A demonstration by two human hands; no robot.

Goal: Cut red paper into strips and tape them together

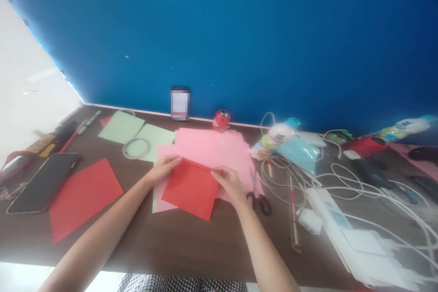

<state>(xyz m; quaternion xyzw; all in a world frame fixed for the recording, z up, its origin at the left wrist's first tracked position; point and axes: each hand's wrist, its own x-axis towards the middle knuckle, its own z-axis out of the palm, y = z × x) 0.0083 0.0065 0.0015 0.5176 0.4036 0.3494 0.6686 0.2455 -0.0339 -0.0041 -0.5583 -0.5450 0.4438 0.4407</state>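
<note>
A red sheet of paper (191, 189) lies folded on a stack of pink paper (212, 148) in the middle of the dark table (171, 242). My left hand (164, 169) pinches the red sheet's upper left corner. My right hand (229, 182) pinches its upper right corner along the fold. Both hands have their fingers closed on the paper's far edge.
A second red sheet (82, 196) and a black phone (44, 182) lie at left. Green sheets (137, 132) and a tape ring (136, 148) sit behind. Scissors (258, 196) lie right of my hand; white cables (342, 182), a power strip (328, 210) and glue bottles (284, 134) crowd the right.
</note>
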